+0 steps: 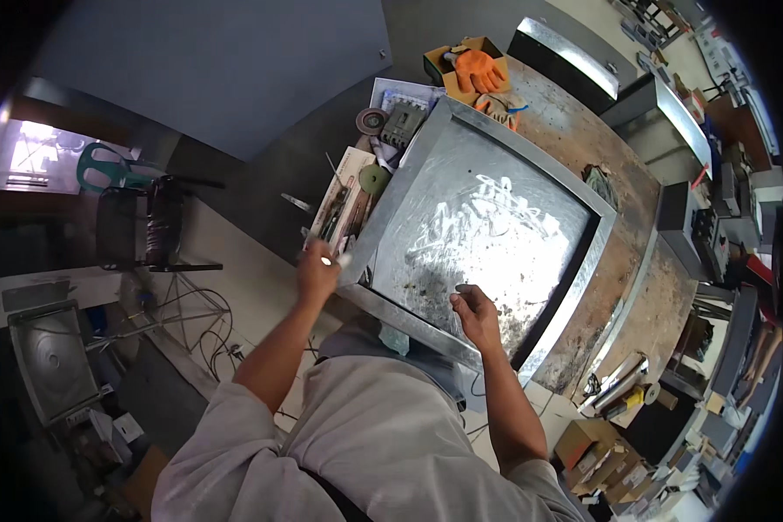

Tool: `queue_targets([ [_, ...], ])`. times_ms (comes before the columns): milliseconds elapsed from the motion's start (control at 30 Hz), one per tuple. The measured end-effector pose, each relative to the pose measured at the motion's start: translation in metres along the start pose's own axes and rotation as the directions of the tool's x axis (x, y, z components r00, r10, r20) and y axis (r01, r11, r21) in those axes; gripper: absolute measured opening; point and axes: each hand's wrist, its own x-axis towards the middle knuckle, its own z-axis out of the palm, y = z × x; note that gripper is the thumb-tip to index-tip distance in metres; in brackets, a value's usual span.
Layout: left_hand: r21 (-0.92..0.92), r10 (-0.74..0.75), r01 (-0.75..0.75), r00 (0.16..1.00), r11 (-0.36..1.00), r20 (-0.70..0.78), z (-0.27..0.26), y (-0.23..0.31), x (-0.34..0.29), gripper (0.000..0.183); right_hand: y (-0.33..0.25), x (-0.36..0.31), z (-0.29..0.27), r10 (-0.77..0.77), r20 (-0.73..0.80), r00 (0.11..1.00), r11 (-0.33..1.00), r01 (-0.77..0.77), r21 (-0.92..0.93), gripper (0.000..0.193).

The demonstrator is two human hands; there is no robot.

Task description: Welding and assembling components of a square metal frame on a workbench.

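The framed metal panel rests on the desk, its frame seemingly complete but its dark-specked face apparently unfinished, with the blurred left hand by its near-left corner, the right hand over its near part, both hands' fingers curled, any pinch unclear.

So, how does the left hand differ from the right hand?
The left hand is by the near-left corner of the metal tray; the right hand is over its inner surface.
The left hand looks blurred; the right hand looks sharper.
A small white thing, too blurred to name, shows at the left hand; none is clear at the right.
Both are bare.
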Motion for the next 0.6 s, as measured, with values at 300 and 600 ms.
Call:
queue_targets([
  [300,0.295,0.027,-0.088,0.979,0.951,0.203,-0.014,-0.002,0.136,0.041,-0.004,-0.061,0.087,0.156,0.039,0.987,0.988,-0.155,-0.009,0.029],
  [600,0.339,-0.013,-0.115,0.935,0.934,0.353,-0.020,0.004,0.156,0.028,0.002,-0.115,0.145,0.100,-0.005,0.995,0.995,-0.100,-0.002,0.028],
])
